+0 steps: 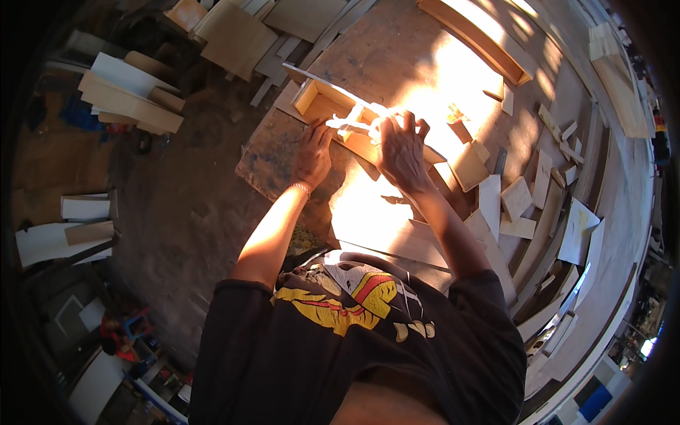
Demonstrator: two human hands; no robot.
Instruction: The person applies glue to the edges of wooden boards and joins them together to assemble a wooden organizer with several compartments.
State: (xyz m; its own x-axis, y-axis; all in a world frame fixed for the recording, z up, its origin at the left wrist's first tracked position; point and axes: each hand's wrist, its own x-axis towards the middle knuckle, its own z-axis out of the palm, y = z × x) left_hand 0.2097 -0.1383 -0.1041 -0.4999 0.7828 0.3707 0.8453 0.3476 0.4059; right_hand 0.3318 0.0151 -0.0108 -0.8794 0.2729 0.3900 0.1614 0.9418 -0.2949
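A shallow, open wooden box lies on the workbench in front of me, with dividers inside and thin board sides. My left hand has its fingers bent at the box's near left edge. Across the box stretches a crumpled white strip; glare hides whether it is cloth or plastic. The fingers of my right hand are curled over the strip's right end, above the box's near side. What lies under that palm is hidden.
The brown workbench is partly washed out by sunlight. A long wooden tray stands at its far side. Wood offcuts crowd the right, close to my right forearm. Stacked boards are at the left, and more boards lie beyond the bench.
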